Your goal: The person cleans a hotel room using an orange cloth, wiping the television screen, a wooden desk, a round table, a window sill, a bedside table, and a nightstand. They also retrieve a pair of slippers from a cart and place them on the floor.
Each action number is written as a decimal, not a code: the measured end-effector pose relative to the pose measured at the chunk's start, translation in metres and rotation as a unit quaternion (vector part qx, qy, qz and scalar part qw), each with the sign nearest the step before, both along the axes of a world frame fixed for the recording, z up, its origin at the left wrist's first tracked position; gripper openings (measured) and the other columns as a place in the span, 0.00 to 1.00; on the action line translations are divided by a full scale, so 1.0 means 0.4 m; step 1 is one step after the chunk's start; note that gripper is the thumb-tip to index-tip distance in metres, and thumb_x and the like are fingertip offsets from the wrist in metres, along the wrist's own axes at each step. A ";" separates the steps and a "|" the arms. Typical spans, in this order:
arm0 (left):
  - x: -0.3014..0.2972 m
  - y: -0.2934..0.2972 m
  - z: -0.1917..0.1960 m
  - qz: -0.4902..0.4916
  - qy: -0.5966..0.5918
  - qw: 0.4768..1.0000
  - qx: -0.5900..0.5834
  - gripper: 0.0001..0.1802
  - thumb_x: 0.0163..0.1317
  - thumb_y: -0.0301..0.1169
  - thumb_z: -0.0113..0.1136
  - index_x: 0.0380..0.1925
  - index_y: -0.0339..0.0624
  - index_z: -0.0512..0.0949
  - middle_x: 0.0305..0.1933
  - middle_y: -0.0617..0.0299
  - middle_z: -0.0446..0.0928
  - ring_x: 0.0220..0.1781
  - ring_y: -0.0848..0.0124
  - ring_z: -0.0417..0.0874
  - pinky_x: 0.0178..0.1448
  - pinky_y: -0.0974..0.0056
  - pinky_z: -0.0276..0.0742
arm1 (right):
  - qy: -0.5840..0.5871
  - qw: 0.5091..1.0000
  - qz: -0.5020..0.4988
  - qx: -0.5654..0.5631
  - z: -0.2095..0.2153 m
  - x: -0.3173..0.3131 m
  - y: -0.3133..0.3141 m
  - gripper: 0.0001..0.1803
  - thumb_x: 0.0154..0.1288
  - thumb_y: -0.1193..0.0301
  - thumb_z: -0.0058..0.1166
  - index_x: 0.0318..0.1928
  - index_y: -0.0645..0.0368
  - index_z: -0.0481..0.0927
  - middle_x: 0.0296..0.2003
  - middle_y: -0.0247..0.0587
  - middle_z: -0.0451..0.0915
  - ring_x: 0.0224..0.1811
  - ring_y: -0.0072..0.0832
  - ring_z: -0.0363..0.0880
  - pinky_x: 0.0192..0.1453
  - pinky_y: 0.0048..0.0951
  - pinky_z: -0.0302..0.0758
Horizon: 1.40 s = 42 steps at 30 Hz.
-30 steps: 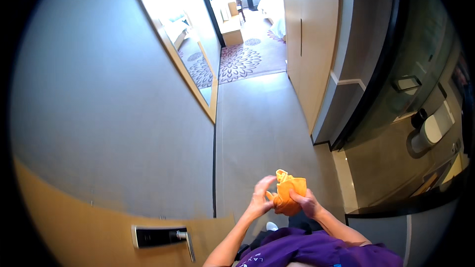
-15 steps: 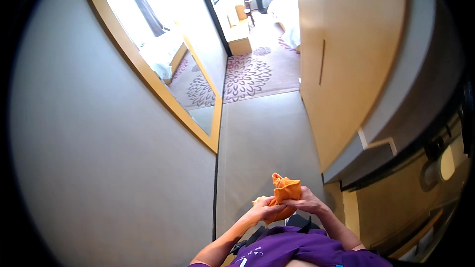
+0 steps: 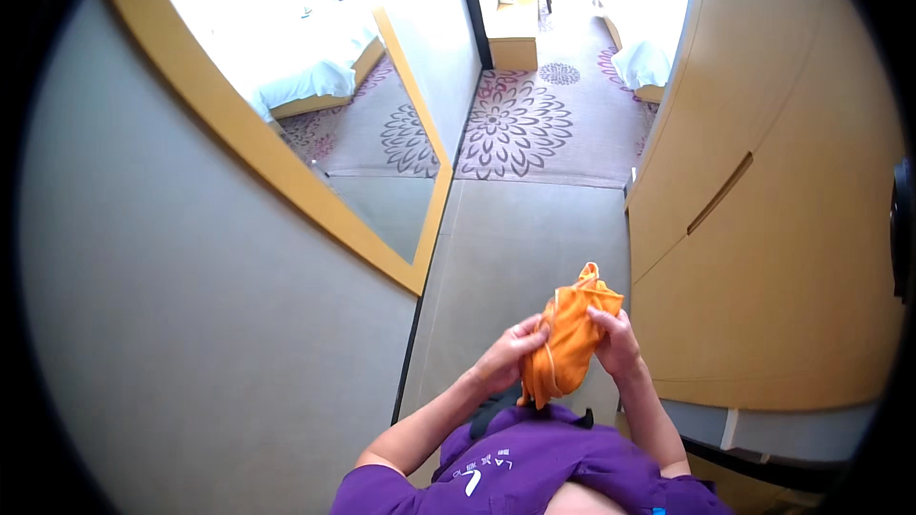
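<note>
An orange cloth with pale edging is bunched between my two hands, in front of my purple shirt. My left hand pinches its left edge, with a ring visible on one finger. On the other side, my right hand grips the cloth near its upper right, thumb lying on top. The cloth's upper end sticks up in a small fold, and its lower end hangs down near my waist. The fingers behind the cloth are hidden.
A wood-framed mirror hangs on the grey wall at left. A wooden cabinet door stands at right. Ahead, the grey floor meets a flower-patterned carpet, with a white bed and a wooden cabinet beyond.
Both hands have risen and moved forward with the cloth, which is now more spread out and fully seen. My view has swung to the right, showing more of the bed and cabinet door.
</note>
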<state>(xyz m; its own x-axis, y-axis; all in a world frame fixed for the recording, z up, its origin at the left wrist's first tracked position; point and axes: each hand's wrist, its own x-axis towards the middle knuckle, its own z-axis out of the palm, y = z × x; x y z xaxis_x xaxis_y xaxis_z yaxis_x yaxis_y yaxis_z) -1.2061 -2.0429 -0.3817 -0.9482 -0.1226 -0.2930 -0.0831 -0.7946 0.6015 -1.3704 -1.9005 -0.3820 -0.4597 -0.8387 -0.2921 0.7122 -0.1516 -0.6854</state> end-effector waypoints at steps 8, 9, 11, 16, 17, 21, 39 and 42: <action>-0.396 -0.440 0.115 0.061 0.065 0.994 0.069 0.26 0.82 0.42 0.38 0.74 0.46 0.57 0.74 0.53 0.64 0.75 0.56 0.68 0.78 0.47 0.64 | -0.032 0.997 0.019 -0.065 0.067 -0.295 -0.372 0.42 0.72 0.52 0.59 0.76 0.58 0.56 0.68 0.48 0.69 0.69 0.36 0.71 0.70 0.42 0.72; -0.444 -0.492 0.113 0.040 0.066 0.993 0.090 0.27 0.82 0.45 0.36 0.74 0.45 0.58 0.74 0.53 0.64 0.75 0.55 0.67 0.78 0.46 0.62 | -0.037 0.998 0.001 -0.060 0.080 -0.333 -0.410 0.42 0.72 0.52 0.59 0.76 0.58 0.56 0.68 0.48 0.69 0.69 0.36 0.71 0.70 0.42 0.72; -0.539 -0.563 0.135 0.001 0.055 0.994 0.097 0.29 0.82 0.49 0.33 0.73 0.44 0.59 0.75 0.53 0.63 0.75 0.55 0.66 0.78 0.46 0.61 | 0.209 0.977 -0.005 0.046 0.093 -0.413 -0.489 0.45 0.66 0.56 0.67 0.75 0.58 0.57 0.66 0.49 0.70 0.67 0.36 0.72 0.71 0.37 0.70; -0.767 -0.712 0.121 -0.046 0.090 0.992 0.079 0.31 0.82 0.51 0.32 0.76 0.47 0.54 0.77 0.57 0.60 0.77 0.59 0.64 0.78 0.50 0.60 | 0.516 0.826 -0.083 0.212 0.031 -0.602 -0.670 0.49 0.56 0.55 0.74 0.73 0.61 0.63 0.68 0.56 0.63 0.70 0.43 0.67 0.74 0.41 0.66; -0.817 -0.743 0.111 -0.048 0.087 0.993 0.062 0.31 0.82 0.51 0.33 0.77 0.47 0.53 0.77 0.58 0.59 0.77 0.59 0.63 0.78 0.50 0.60 | 0.574 0.779 -0.105 0.230 0.024 -0.642 -0.710 0.45 0.58 0.57 0.73 0.70 0.62 0.66 0.66 0.56 0.66 0.68 0.43 0.69 0.73 0.41 0.67; -1.006 -0.871 0.070 -0.049 0.071 0.996 -0.014 0.34 0.81 0.50 0.38 0.79 0.51 0.49 0.81 0.62 0.55 0.80 0.62 0.57 0.81 0.49 0.52 | 0.434 0.872 -0.137 0.180 -0.037 -0.836 -0.865 0.30 0.65 0.62 0.67 0.62 0.64 0.75 0.57 0.50 0.77 0.59 0.35 0.78 0.65 0.36 0.75; -1.810 -1.502 -0.043 0.000 -0.101 0.995 -0.022 0.20 0.74 0.33 0.57 0.62 0.41 0.71 0.61 0.58 0.78 0.62 0.66 0.80 0.66 0.58 0.77 | 0.070 0.997 -0.040 0.017 -0.018 -1.691 -1.465 0.21 0.71 0.73 0.59 0.62 0.64 0.76 0.54 0.39 0.82 0.57 0.26 0.81 0.65 0.29 0.75; -1.974 -1.635 -0.072 0.027 -0.025 0.999 -0.028 0.19 0.75 0.32 0.55 0.63 0.40 0.70 0.61 0.59 0.77 0.63 0.66 0.79 0.67 0.58 0.76 | 0.084 0.992 -0.092 0.018 -0.005 -1.819 -1.562 0.22 0.68 0.80 0.59 0.62 0.62 0.77 0.54 0.38 0.82 0.57 0.26 0.81 0.65 0.29 0.75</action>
